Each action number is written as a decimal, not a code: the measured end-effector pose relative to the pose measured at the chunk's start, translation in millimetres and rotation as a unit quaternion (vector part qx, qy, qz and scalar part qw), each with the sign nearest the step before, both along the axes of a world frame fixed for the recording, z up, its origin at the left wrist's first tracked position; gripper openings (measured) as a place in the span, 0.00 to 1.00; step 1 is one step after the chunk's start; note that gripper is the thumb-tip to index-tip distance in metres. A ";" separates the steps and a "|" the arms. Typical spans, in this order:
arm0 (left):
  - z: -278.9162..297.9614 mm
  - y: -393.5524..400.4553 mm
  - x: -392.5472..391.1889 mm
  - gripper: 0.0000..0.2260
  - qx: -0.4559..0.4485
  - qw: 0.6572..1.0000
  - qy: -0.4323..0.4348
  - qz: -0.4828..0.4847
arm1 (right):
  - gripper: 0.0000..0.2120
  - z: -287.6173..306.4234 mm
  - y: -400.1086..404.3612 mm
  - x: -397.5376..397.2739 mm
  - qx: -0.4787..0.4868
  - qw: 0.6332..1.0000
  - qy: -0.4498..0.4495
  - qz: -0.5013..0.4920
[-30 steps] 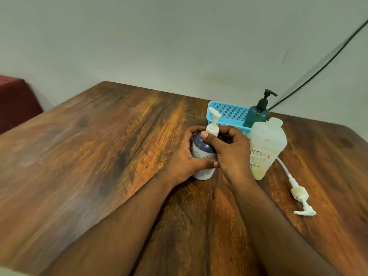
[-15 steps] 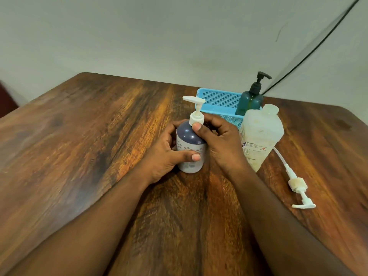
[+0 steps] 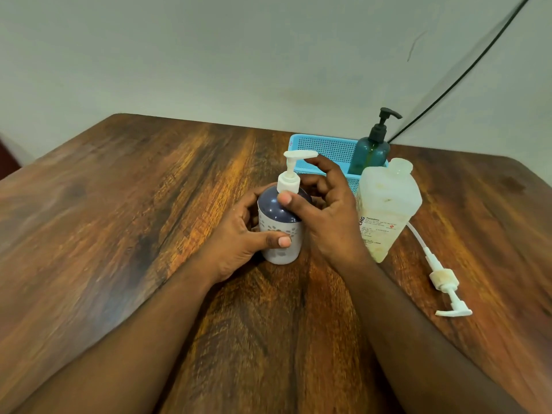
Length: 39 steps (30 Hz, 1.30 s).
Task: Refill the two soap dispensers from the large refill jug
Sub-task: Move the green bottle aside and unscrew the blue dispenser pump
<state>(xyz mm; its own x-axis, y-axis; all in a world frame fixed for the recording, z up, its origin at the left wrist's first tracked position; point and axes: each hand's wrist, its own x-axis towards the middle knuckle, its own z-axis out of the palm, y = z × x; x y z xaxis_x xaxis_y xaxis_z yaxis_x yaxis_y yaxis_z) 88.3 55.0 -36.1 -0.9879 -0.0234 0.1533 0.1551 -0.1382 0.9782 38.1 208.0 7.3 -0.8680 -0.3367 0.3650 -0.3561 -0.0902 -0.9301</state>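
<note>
Now I'm unscrewing the pump collar (image 3: 288, 183): my left hand (image 3: 239, 234) wraps the dispenser (image 3: 280, 225), my right hand (image 3: 325, 210) pinches the collar. Next, lift the pump clear; the refill jug (image 3: 386, 207) stands open just right of my grip.

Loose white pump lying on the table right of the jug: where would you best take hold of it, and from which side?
Grip the loose white pump at its ribbed collar, coming from above. It lies flat on the wooden table, dip tube toward the refill jug, and the collar is its thickest part; the tube looks thin and bendy.
</note>
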 end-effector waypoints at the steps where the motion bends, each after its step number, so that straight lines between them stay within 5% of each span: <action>1: -0.3 -0.1 0.1 0.36 0.001 1.000 0.002 0.000 | 0.25 0.9 -0.7 0.6 0.000 1.000 0.004 -0.012; 4: -0.5 -0.5 0.1 0.38 0.000 1.000 -0.001 0.001 | 0.17 3.7 0.3 0.3 -0.019 0.999 -0.006 -0.030; 11: -0.5 -0.6 -0.2 0.36 -0.005 1.000 -0.002 -0.003 | 0.27 6.6 3.8 2.6 0.092 0.993 0.068 -0.038; 16: -0.6 -2.2 -0.3 0.36 -0.004 1.000 0.002 0.009 | 0.22 16.6 14.9 -3.0 0.012 0.999 0.004 0.031; 20: -0.2 0.8 -0.1 0.34 -0.007 1.000 0.003 0.002 | 0.27 15.3 10.8 -1.2 0.061 0.998 0.017 0.015; 23: 0.3 1.4 0.6 0.34 -0.007 1.000 0.006 0.004 | 0.21 13.0 1.8 2.0 0.102 0.993 0.053 -0.014; 39: 8.9 3.9 5.2 0.34 -0.027 1.000 -0.007 0.008 | 0.18 79.0 30.1 25.8 -0.118 0.984 0.095 -0.094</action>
